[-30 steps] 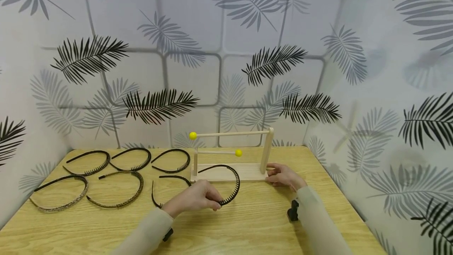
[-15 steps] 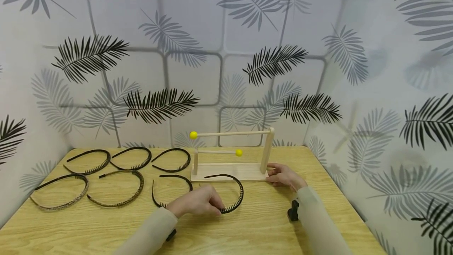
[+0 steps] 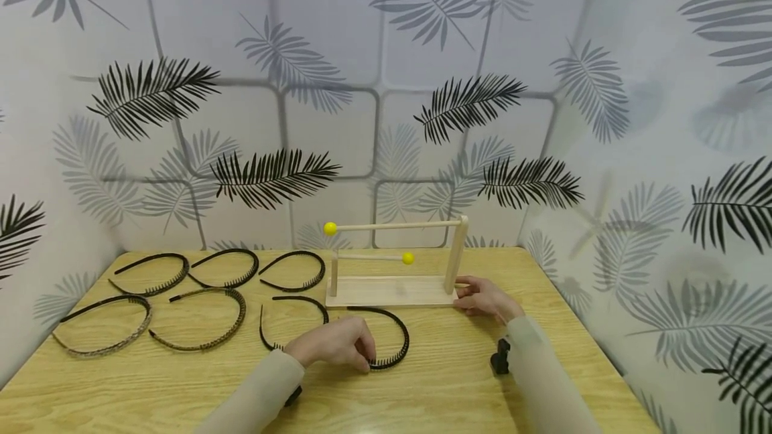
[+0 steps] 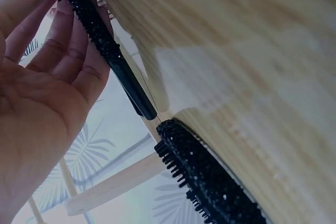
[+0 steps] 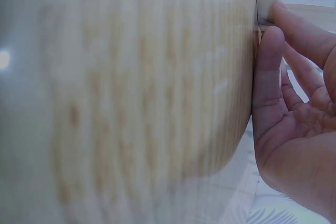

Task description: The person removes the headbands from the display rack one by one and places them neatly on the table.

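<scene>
My left hand (image 3: 332,343) pinches the near side of a black toothed headband (image 3: 406,337) low at the tabletop, in front of the wooden stand. In the left wrist view that headband (image 4: 100,32) shows glittery beads and a smooth dark tip beside the fingers. The pale wooden stand (image 3: 392,291) has two horizontal rods, each ending in a yellow ball. At its right end, my right hand (image 3: 485,299) holds the base corner by the post; in the right wrist view the thumb (image 5: 270,61) lies along the edge.
Left of the hand lies another black headband (image 3: 313,302), partly hidden by the left arm. A brown headband (image 3: 241,313), a patterned headband (image 3: 145,327) and several black ones lie in two rows. Leaf-patterned walls (image 3: 410,153) enclose the wooden table (image 3: 446,387).
My left hand has brought the headband down and toward me from in front of the stand's base to the tabletop. The right hand has stayed at the stand's right end.
</scene>
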